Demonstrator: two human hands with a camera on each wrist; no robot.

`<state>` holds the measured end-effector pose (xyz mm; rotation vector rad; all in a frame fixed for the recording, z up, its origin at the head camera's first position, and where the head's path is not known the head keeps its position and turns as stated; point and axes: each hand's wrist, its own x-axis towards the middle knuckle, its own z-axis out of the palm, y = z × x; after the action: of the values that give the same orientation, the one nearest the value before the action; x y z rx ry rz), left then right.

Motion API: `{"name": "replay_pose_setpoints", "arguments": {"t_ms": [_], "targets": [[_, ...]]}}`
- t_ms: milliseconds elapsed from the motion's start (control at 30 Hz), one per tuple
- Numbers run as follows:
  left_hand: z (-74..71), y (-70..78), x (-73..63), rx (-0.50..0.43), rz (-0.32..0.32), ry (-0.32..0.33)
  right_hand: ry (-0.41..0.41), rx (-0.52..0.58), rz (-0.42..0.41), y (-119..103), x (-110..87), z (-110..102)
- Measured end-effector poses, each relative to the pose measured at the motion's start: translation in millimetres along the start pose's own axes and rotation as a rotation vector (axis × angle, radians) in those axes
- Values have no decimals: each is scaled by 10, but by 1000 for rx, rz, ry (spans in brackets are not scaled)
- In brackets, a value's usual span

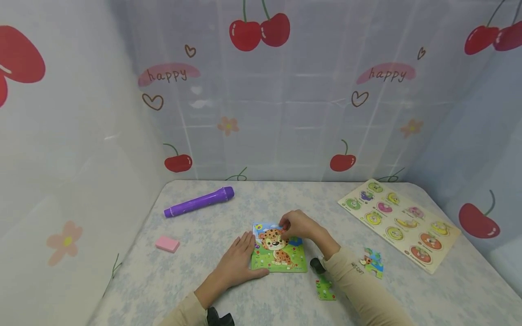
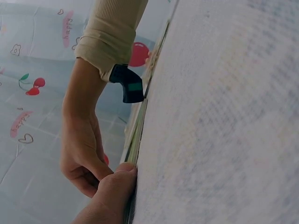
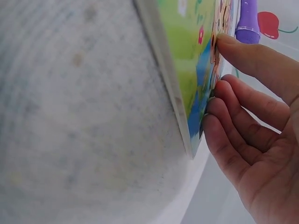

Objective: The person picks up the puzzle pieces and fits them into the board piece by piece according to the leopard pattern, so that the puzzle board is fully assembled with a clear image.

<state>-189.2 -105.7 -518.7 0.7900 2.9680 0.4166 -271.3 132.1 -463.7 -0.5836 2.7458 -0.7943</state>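
Note:
A square puzzle [image 1: 281, 259] with a cartoon leopard lies flat on the table. My left hand [image 1: 235, 260] rests along its left side with straight fingers, the thumb by the lower left corner. In the left wrist view the thumb [image 2: 114, 189] touches the puzzle's edge. Over the upper right part, my right hand [image 1: 299, 225] bends its fingers and pinches a puzzle piece at the leopard's head; the fingers mostly hide this piece. Seen from the right wrist, the thumb [image 3: 233, 49] and fingertips meet the printed surface [image 3: 184, 56].
Loose puzzle pieces lie to the right: a green one [image 1: 325, 290] by the right forearm and a colourful one [image 1: 373, 261] beyond it. A fruit board [image 1: 401, 222] stretches across the right side. Left are a purple microphone-shaped stick [image 1: 200, 202] and a pink block [image 1: 167, 244].

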Motion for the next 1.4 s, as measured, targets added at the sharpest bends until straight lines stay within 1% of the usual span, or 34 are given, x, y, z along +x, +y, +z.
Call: {"name": "replay_pose_setpoints", "arguments": {"t_ms": [100,433,833,1133,1400], "targets": [[2,-1,2,-1,1,-4,1,-4,7,-1,-1,4],[16,-24,23,6,6,3,2,17,-23,51,-30,-48],[4,-5,22,8,-2,-2,-12,22,-45,87,-42,-73],[13,8,13,16,6,-1,-29,51,-103,118,-120,-100],[17,-8,10,18,2,0,-20,34,-139,243,-238,-178]]}}
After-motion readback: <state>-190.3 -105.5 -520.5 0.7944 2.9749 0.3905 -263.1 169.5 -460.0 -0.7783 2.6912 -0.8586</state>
